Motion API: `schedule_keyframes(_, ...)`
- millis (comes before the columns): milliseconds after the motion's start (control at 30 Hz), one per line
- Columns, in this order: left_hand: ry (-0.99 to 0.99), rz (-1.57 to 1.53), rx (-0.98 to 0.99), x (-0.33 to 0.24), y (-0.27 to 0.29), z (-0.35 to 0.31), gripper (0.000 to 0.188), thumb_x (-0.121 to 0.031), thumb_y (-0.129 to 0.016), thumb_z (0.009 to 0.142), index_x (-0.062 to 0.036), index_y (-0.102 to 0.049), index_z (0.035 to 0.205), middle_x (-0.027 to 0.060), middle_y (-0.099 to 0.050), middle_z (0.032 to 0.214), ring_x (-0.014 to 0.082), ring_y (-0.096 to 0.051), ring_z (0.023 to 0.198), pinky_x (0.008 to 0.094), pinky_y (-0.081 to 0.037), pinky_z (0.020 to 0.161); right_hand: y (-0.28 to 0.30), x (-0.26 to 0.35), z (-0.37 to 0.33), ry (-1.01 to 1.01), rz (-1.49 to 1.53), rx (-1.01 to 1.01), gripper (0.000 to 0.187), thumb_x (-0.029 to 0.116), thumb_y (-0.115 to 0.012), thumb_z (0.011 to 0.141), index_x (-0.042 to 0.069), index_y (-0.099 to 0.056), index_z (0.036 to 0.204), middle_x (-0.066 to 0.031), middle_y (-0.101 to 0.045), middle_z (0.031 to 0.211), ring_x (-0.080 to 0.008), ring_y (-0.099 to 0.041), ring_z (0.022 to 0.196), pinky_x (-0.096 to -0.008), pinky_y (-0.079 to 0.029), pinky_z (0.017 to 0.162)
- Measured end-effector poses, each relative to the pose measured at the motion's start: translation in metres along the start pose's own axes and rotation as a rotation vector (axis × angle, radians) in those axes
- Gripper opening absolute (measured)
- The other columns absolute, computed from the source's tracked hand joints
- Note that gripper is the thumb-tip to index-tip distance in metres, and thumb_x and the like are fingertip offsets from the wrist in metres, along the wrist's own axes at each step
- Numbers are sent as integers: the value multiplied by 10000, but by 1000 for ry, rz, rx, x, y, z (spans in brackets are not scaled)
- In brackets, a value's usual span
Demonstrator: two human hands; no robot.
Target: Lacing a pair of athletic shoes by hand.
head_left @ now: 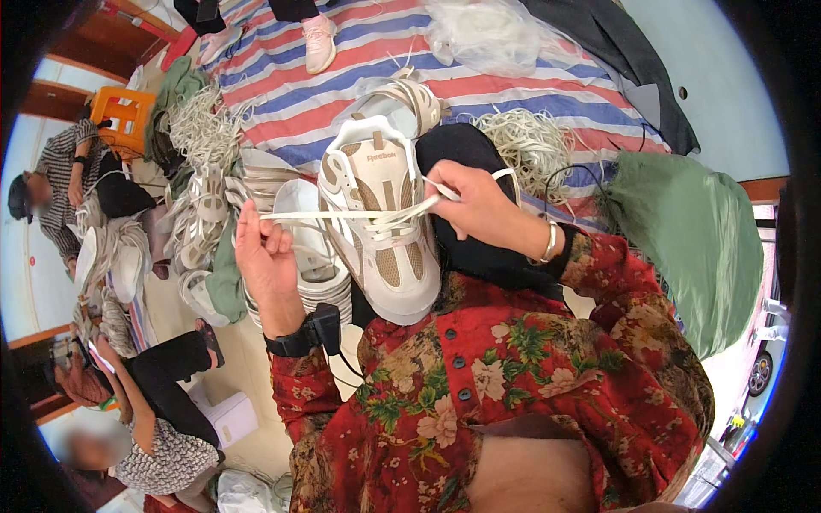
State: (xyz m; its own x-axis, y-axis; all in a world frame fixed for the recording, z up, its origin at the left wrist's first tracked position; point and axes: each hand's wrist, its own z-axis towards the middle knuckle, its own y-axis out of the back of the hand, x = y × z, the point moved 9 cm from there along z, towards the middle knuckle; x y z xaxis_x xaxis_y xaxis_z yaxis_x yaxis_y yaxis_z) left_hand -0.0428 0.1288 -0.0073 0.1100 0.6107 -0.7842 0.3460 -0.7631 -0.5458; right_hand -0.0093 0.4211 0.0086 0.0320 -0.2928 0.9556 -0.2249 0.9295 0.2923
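A beige and white sneaker (376, 179) rests on my lap, its toe pointing toward me. A cream shoelace (325, 215) is stretched level across its lower eyelets. The fingers of my left hand (268, 265) are closed on one end of the lace, left of the sneaker. To the right of the sneaker, my right hand (481, 202) pinches the lace near its upper side. Beside the sneaker, on the left, stands a stack of pale shoes (301, 256), partly hidden by my left hand. Another beige sneaker (402, 103) lies just beyond.
A tangled heap of laces (528, 147) lies on the striped sheet (359, 73), with another lace pile (205, 124) at the far left. Green cloth (684, 248) is to the right. Two people sit at left near more shoes (205, 201); someone's pink shoe (319, 44) is at the top.
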Motion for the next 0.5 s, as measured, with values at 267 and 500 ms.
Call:
schedule_keyframes(267, -8, 28, -45, -8, 31, 9, 295, -119, -533, 945, -47, -496, 1228, -12, -451, 673, 62, -324, 517, 217, -284, 480, -30, -32, -4, -449, 428, 329, 97, 107, -583, 855, 16, -588, 890, -59, -631, 701, -57, -434, 382, -204, -342, 349)
schedule_keyframes(500, -164, 44, -142, -77, 92, 34, 329, -111, -529, 940, -46, -463, 1256, -18, -451, 664, 59, -338, 516, 210, -287, 483, -27, -26, 2, -310, 474, 176, 155, 118, -537, 889, 3, -602, 970, -34, -626, 750, -63, -452, 398, -209, -369, 365)
